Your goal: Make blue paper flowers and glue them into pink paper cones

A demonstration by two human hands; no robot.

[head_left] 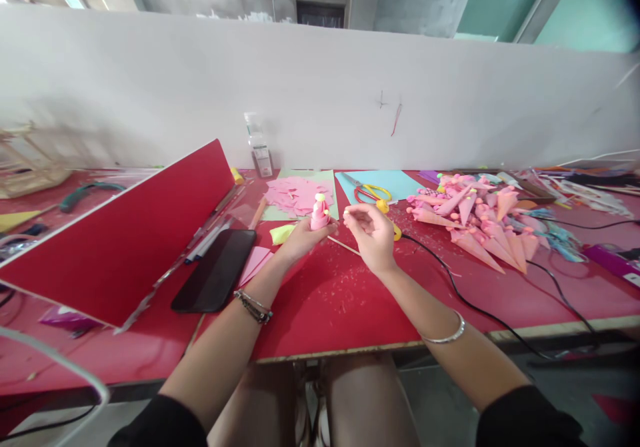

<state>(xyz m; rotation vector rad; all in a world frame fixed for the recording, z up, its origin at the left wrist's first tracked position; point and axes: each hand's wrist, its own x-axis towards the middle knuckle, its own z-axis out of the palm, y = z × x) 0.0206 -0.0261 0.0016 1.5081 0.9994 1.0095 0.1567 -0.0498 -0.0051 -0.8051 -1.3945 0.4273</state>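
My left hand [303,242] is closed round a small pink paper cone [319,219], which stands upright with pale yellow bits on its tip and side. Just to its right, my right hand [373,235] pinches a tiny pale yellow piece [346,212] between thumb and fingertips, apart from the cone. Under and beside the left hand lie a bright yellow-green piece [281,234] and some folded pink paper [257,262]. A thin stick [345,245] rests on the red table between the hands. Behind the right hand is a yellow-handled tool with a black cord, partly hidden.
Pink paper scraps [295,195] lie on a pale green sheet, and scissors [370,190] on a blue sheet. Many pink cones [480,217] are heaped at right. A black phone [216,270] and a standing red board [130,240] are at left. A bottle [260,150] stands by the white partition.
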